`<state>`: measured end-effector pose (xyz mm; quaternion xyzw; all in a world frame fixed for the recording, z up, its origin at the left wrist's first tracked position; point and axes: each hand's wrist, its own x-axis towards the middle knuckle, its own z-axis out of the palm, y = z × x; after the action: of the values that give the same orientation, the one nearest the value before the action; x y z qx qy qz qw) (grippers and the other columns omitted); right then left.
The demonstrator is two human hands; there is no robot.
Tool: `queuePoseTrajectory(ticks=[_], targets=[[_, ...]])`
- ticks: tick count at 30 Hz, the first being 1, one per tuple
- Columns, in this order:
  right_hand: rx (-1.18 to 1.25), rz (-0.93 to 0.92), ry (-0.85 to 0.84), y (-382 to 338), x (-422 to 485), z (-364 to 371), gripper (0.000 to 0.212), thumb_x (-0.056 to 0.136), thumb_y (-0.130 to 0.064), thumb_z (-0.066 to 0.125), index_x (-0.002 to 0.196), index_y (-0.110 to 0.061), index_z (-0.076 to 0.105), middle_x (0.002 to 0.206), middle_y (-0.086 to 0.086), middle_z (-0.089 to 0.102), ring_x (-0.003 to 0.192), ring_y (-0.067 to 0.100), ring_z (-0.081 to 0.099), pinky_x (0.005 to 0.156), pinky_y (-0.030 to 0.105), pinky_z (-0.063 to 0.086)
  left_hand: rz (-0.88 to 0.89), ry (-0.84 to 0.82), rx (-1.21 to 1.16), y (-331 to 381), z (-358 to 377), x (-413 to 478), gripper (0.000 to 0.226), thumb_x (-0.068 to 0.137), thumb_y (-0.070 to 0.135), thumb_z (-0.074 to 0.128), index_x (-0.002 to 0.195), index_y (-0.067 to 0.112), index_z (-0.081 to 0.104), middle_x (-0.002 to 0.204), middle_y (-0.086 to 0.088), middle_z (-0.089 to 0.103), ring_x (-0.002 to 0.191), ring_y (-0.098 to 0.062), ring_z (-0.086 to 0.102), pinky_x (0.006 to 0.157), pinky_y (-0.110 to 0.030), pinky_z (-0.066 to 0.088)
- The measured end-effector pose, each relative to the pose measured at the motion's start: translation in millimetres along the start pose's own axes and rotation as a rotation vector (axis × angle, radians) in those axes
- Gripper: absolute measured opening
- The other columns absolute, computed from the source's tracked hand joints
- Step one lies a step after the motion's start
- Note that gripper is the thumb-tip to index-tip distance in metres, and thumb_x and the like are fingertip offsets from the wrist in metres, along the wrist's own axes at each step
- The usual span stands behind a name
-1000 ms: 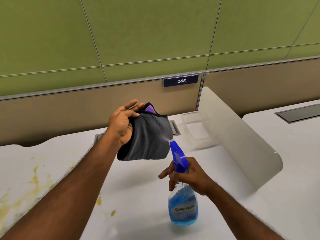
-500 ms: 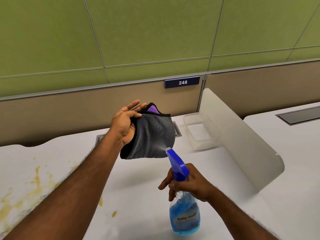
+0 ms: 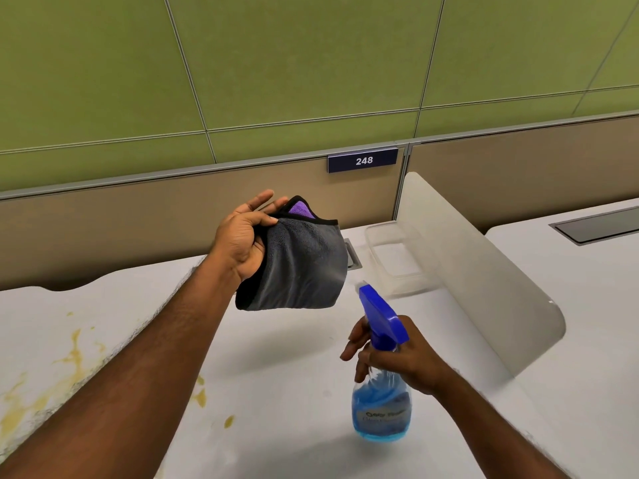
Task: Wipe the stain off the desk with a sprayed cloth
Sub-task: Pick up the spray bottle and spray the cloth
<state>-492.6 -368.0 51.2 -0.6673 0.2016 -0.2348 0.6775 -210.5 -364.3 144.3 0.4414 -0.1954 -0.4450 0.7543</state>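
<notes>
My left hand (image 3: 243, 236) holds up a folded grey cloth (image 3: 301, 267) with a black hem and a purple inner side, thumb pinching its top edge, above the white desk (image 3: 294, 392). My right hand (image 3: 401, 357) grips the neck of a spray bottle (image 3: 382, 402) with blue liquid and a blue trigger head, fingers at the trigger. The nozzle points up at the cloth's lower right corner, a short gap apart. A yellow-brown stain (image 3: 74, 357) spreads over the desk's left part, with small drops (image 3: 200, 397) near my left forearm.
A clear plastic container (image 3: 397, 257) sits at the back of the desk beside a frosted divider panel (image 3: 484, 271). Behind runs a beige partition with a sign 248 (image 3: 363, 160). A second desk (image 3: 587, 305) with a grey cable hatch (image 3: 598, 224) lies right.
The bottle's nozzle has drawn slightly back from the cloth and to the right. The cloth and my left hand stay raised in about the same place.
</notes>
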Motion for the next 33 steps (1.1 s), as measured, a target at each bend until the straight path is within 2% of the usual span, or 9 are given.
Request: queuePoseTrajectory(ticks=[2, 8, 13, 18, 23, 26, 29, 31, 33], targets=[[-0.035, 0.029, 0.017, 7, 0, -2, 0.024, 0.071, -0.024, 0.072, 0.094, -0.021, 0.066, 0.092, 0.013, 0.074, 0.072, 0.030, 0.071, 0.073, 0.039, 0.059, 0.000, 0.007, 0.004, 0, 0, 0, 0.050, 0.077, -0.021, 0.037, 0.111, 0.007, 0.062, 0.101, -0.012, 0.076, 0.097, -0.020, 0.073, 0.074, -0.023, 0.058], [-0.097, 0.003, 0.039, 20, 0, -14, 0.048, 0.073, -0.023, 0.069, 0.119, -0.019, 0.054, 0.091, 0.012, 0.073, 0.074, 0.031, 0.071, 0.071, 0.035, 0.059, 0.002, 0.014, 0.007, -4, 1, -1, 0.050, 0.077, -0.021, 0.037, 0.111, 0.007, 0.062, 0.107, -0.014, 0.074, 0.098, -0.020, 0.073, 0.074, -0.022, 0.057], [-0.116, -0.101, 0.213, 27, 9, -35, 0.045, 0.076, -0.006, 0.065, 0.119, -0.018, 0.054, 0.084, 0.012, 0.073, 0.071, 0.031, 0.071, 0.069, 0.033, 0.058, 0.003, 0.018, 0.010, -8, 2, -2, 0.050, 0.078, -0.021, 0.036, 0.110, 0.007, 0.062, 0.109, -0.014, 0.072, 0.096, -0.018, 0.074, 0.074, -0.021, 0.057], [-0.204, -0.169, 0.428, 37, 29, -67, 0.041, 0.078, -0.012, 0.070, 0.115, -0.018, 0.056, 0.078, 0.007, 0.071, 0.068, 0.028, 0.069, 0.070, 0.031, 0.058, -0.010, 0.014, 0.019, -17, 7, -4, 0.050, 0.079, -0.022, 0.035, 0.110, 0.008, 0.062, 0.111, -0.014, 0.071, 0.094, -0.017, 0.074, 0.073, -0.021, 0.057], [-0.332, -0.169, 0.666, 57, 52, -99, 0.045, 0.082, -0.008, 0.074, 0.120, -0.012, 0.052, 0.106, -0.001, 0.066, 0.077, 0.023, 0.069, 0.072, 0.031, 0.060, -0.020, 0.014, 0.036, -27, 8, -6, 0.051, 0.079, -0.022, 0.036, 0.110, 0.008, 0.062, 0.111, -0.014, 0.071, 0.097, -0.017, 0.073, 0.076, -0.022, 0.057], [-0.358, -0.135, 0.791, 70, 63, -114, 0.053, 0.083, -0.015, 0.075, 0.127, -0.010, 0.047, 0.114, -0.002, 0.060, 0.093, 0.033, 0.067, 0.080, 0.038, 0.058, -0.029, 0.019, 0.053, -32, 8, -5, 0.051, 0.079, -0.022, 0.037, 0.110, 0.008, 0.063, 0.109, -0.013, 0.072, 0.098, -0.018, 0.073, 0.077, -0.023, 0.057], [-0.340, -0.167, 0.887, 77, 71, -121, 0.054, 0.084, -0.018, 0.074, 0.130, -0.010, 0.045, 0.117, -0.003, 0.058, 0.095, 0.036, 0.066, 0.080, 0.037, 0.058, -0.032, 0.025, 0.086, -38, 7, -6, 0.051, 0.079, -0.022, 0.038, 0.110, 0.009, 0.064, 0.108, -0.012, 0.073, 0.097, -0.017, 0.073, 0.076, -0.022, 0.057], [-0.332, -0.173, 0.937, 79, 74, -124, 0.055, 0.085, -0.024, 0.073, 0.131, -0.012, 0.045, 0.118, -0.002, 0.059, 0.097, 0.031, 0.066, 0.081, 0.031, 0.057, -0.033, 0.021, 0.112, -42, 6, -6, 0.051, 0.079, -0.023, 0.038, 0.110, 0.008, 0.064, 0.106, -0.011, 0.074, 0.097, -0.018, 0.073, 0.076, -0.022, 0.058], [-0.355, -0.169, 0.972, 80, 75, -124, 0.062, 0.083, -0.034, 0.072, 0.135, -0.015, 0.043, 0.119, -0.004, 0.058, 0.102, 0.020, 0.062, 0.081, 0.016, 0.053, -0.031, 0.009, 0.154, -45, 6, -6, 0.051, 0.079, -0.024, 0.039, 0.110, 0.008, 0.065, 0.106, -0.011, 0.074, 0.099, -0.018, 0.073, 0.076, -0.022, 0.058]])
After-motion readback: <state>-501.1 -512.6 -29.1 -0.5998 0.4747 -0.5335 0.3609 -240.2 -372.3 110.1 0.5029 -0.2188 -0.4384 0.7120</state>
